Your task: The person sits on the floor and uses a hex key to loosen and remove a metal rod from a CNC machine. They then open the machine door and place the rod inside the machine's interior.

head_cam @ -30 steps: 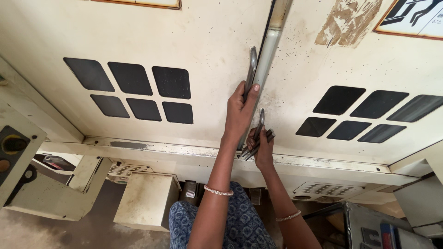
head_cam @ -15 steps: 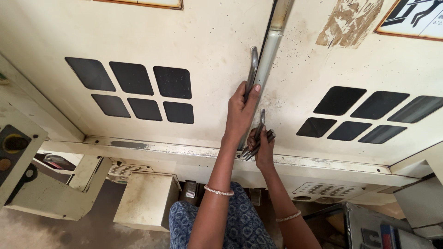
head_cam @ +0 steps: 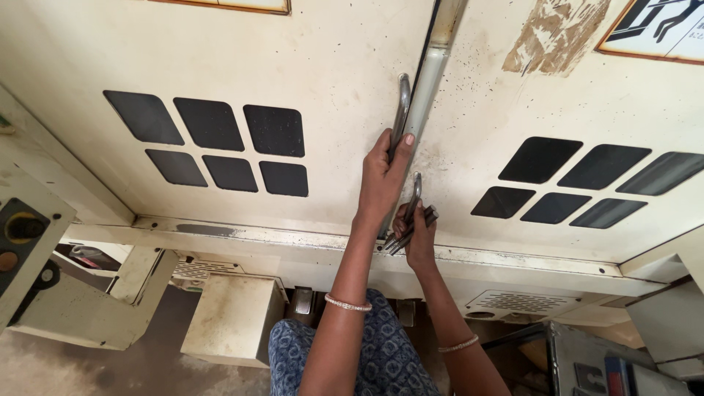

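The metal handle (head_cam: pixel 402 110) on the left cabinet door (head_cam: pixel 220 88) is held at its lower end by the left hand (head_cam: pixel 381 183); the grip is closed around it, with the thumb laid along the vertical bar (head_cam: pixel 429 81) between the two doors. Just below and to the right, a second, shorter handle (head_cam: pixel 416 196) is held by the right hand (head_cam: pixel 418 235), whose grip is closed on it together with some dark metal pieces (head_cam: pixel 411 231); what these pieces are cannot be told.

Compared with the pictures from one second and half a second ago, almost nothing is changed: both hands are kept at the same places and the doors stay shut. The work at the handles is judged to be at a pause.

A torn brown paper remainder (head_cam: pixel 554 33) is stuck on the upper part of the right door (head_cam: pixel 587 103). At the top right corner a white sign with an orange border and a black figure (head_cam: pixel 653 26) is seen. Another orange-bordered label (head_cam: pixel 235 6) is cut by the top edge on the left door. Groups of dark square vents (head_cam: pixel 213 139) are set in both doors.
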